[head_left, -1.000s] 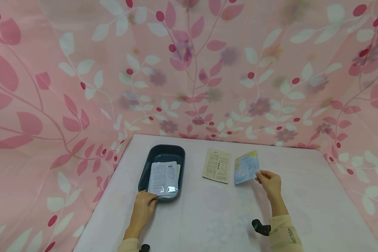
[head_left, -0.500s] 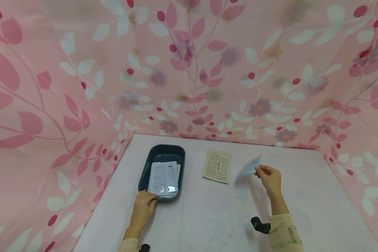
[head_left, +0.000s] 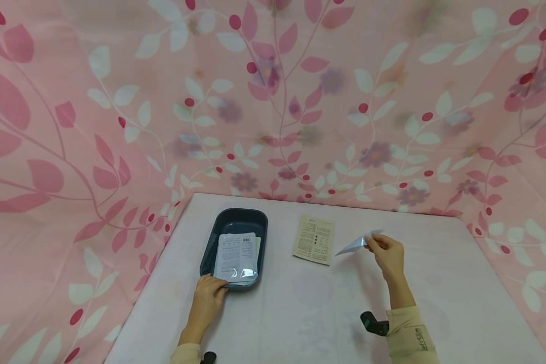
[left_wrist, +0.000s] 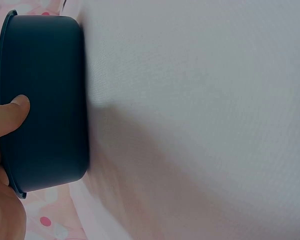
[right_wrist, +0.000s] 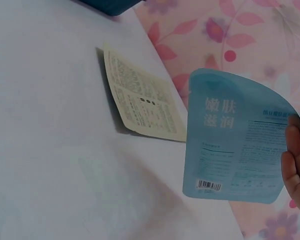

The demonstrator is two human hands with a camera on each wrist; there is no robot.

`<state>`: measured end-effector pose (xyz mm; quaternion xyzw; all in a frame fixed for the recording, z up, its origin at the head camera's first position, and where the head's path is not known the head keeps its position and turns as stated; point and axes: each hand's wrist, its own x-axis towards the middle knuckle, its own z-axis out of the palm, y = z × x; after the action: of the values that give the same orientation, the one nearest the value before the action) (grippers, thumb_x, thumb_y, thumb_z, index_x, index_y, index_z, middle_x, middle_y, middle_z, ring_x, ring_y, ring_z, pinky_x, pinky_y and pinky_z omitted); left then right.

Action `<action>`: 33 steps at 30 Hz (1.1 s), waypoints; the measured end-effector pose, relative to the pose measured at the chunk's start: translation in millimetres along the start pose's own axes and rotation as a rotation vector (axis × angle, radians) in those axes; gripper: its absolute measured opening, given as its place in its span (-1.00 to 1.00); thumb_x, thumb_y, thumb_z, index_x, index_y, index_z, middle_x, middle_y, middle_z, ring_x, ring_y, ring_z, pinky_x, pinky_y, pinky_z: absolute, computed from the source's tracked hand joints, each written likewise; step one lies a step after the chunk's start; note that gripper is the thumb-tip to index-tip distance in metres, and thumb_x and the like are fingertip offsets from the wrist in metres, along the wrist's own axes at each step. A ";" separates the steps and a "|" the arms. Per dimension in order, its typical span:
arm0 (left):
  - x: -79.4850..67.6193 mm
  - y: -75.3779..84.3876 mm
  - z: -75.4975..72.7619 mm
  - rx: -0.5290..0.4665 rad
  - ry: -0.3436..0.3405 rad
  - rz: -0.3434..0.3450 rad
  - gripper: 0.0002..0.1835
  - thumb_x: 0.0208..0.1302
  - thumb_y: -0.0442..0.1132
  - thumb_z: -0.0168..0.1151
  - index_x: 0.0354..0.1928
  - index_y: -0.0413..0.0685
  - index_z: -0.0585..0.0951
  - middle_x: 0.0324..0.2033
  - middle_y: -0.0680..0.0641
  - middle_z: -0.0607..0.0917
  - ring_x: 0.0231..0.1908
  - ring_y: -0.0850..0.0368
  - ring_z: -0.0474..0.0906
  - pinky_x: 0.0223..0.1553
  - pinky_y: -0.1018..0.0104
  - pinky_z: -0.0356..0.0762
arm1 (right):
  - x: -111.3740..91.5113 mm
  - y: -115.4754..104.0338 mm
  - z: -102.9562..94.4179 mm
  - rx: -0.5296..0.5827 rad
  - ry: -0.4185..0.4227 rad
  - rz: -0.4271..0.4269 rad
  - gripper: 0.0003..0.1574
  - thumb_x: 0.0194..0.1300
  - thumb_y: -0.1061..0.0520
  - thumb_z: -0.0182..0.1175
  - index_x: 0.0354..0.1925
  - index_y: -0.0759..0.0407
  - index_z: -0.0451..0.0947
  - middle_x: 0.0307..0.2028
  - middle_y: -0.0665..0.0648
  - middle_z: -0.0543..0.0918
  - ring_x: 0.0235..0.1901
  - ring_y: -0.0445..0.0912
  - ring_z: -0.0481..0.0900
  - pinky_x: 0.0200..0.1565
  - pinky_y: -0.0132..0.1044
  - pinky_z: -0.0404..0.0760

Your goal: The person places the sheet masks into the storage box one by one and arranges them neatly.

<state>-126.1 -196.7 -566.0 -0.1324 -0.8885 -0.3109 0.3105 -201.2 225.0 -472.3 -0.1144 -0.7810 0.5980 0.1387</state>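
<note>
A blue face mask sachet (right_wrist: 235,140) is pinched at its edge by my right hand (head_left: 388,255), raised over the table on the right. In the head view the sachet is seen nearly edge-on; the right wrist view shows its printed side with a barcode. My left hand (head_left: 208,296) grips the near rim of a dark blue tray (head_left: 238,215), its thumb against the outer wall in the left wrist view. Inside the tray lies a white sachet (head_left: 236,257), with a pale green edge of another showing beneath. A beige printed sachet (head_left: 314,239) lies flat between the tray and my right hand.
The table (head_left: 291,318) bears a white cloth. Pink leaf-patterned fabric (head_left: 282,101) hangs behind and at both sides. A black device (head_left: 374,323) is attached at the right wrist, and part of another (head_left: 209,358) shows near the left sleeve.
The blue sachet has turned from showing its face to nearly edge-on in the head view. My right hand has risen slightly and shifted a little left. The left hand has kept its place.
</note>
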 end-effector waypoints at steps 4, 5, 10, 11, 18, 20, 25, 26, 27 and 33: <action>-0.3 0.0 0.2 0.009 -0.004 -0.001 -0.73 -0.34 -0.64 0.45 -0.51 -0.24 0.66 -0.51 -0.08 0.70 -0.37 0.01 0.60 0.04 0.00 0.42 | 0.1 -2.4 2.6 0.053 -0.005 -0.018 -0.65 0.20 0.34 0.22 -0.11 0.64 0.49 -0.54 -0.13 0.67 -0.56 -0.39 0.59 -0.37 -0.59 0.59; -0.4 -0.1 0.3 0.010 -0.006 -0.002 -0.73 -0.34 -0.64 0.45 -0.51 -0.24 0.66 -0.51 -0.08 0.70 -0.37 0.01 0.61 0.04 -0.01 0.42 | 0.2 -3.5 3.2 0.061 -0.009 -0.023 -0.65 0.20 0.35 0.22 -0.12 0.64 0.49 -0.56 -0.18 0.65 -0.56 -0.39 0.59 -0.37 -0.59 0.59; -0.4 -0.3 0.4 0.007 -0.014 -0.012 -0.73 -0.34 -0.64 0.45 -0.51 -0.25 0.67 -0.50 -0.09 0.70 -0.37 0.01 0.61 0.04 -0.02 0.42 | 0.2 -11.3 6.6 0.071 -0.017 -0.060 -0.67 0.18 0.36 0.23 -0.15 0.64 0.51 -0.57 -0.16 0.65 -0.56 -0.37 0.60 -0.37 -0.58 0.59; -0.4 -0.3 0.4 0.006 -0.015 -0.013 -0.73 -0.34 -0.64 0.44 -0.50 -0.25 0.67 -0.50 -0.09 0.70 -0.37 0.01 0.61 0.04 -0.01 0.42 | 0.0 -13.1 7.3 0.066 -0.018 -0.068 -0.67 0.18 0.35 0.23 -0.15 0.64 0.51 -0.55 -0.13 0.66 -0.56 -0.37 0.59 -0.37 -0.58 0.59; -0.9 -1.7 1.3 -0.002 -0.014 -0.017 -0.72 -0.35 -0.65 0.45 -0.51 -0.25 0.67 -0.50 -0.09 0.70 -0.38 0.02 0.60 0.04 -0.01 0.42 | -1.6 -26.4 15.5 0.067 -0.035 -0.088 -0.68 0.19 0.35 0.23 -0.14 0.62 0.52 -0.49 -0.02 0.69 -0.55 -0.37 0.59 -0.34 -0.59 0.59; -0.9 -1.9 1.5 -0.001 -0.014 -0.019 -0.72 -0.35 -0.65 0.45 -0.51 -0.25 0.67 -0.50 -0.09 0.70 -0.38 0.02 0.60 0.05 -0.01 0.42 | -1.5 -30.3 18.5 0.074 -0.046 -0.089 -0.68 0.19 0.36 0.23 -0.13 0.62 0.52 -0.46 0.03 0.70 -0.54 -0.37 0.59 -0.32 -0.58 0.60; -0.8 -2.2 2.0 0.002 -0.013 -0.022 -0.73 -0.35 -0.65 0.44 -0.52 -0.25 0.66 -0.50 -0.09 0.70 -0.37 0.01 0.61 0.05 0.00 0.42 | -0.7 -37.4 27.2 0.045 -0.084 -0.101 -0.67 0.21 0.33 0.22 -0.10 0.59 0.52 -0.30 0.30 0.70 -0.50 -0.37 0.60 -0.29 -0.58 0.59; -0.7 -2.2 2.1 0.000 -0.012 -0.021 -0.73 -0.35 -0.65 0.44 -0.51 -0.25 0.66 -0.50 -0.09 0.71 -0.36 0.00 0.61 0.04 -0.01 0.42 | -0.6 -38.3 29.2 0.038 -0.093 -0.107 -0.66 0.22 0.33 0.21 -0.10 0.59 0.52 -0.27 0.36 0.68 -0.49 -0.36 0.61 -0.29 -0.59 0.59; -0.6 -2.3 2.2 -0.001 -0.012 -0.019 -0.73 -0.35 -0.65 0.44 -0.51 -0.25 0.66 -0.50 -0.09 0.71 -0.36 0.00 0.61 0.04 -0.01 0.42 | -0.5 -39.1 31.2 0.030 -0.103 -0.110 -0.67 0.22 0.33 0.21 -0.10 0.59 0.52 -0.25 0.40 0.66 -0.48 -0.35 0.61 -0.29 -0.59 0.59; -0.2 -1.4 1.6 -0.003 -0.009 -0.020 -0.72 -0.35 -0.65 0.44 -0.51 -0.25 0.67 -0.49 -0.10 0.71 -0.36 -0.01 0.61 0.04 -0.02 0.42 | -1.7 -45.0 46.1 0.033 -0.144 -0.159 -0.70 0.22 0.34 0.20 -0.13 0.58 0.53 -0.22 0.49 0.62 -0.47 -0.32 0.61 -0.29 -0.56 0.60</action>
<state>-127.3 -196.8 -567.7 -0.1257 -0.8907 -0.3146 0.3031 -216.4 171.2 -440.3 -0.0065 -0.7855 0.6048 0.1309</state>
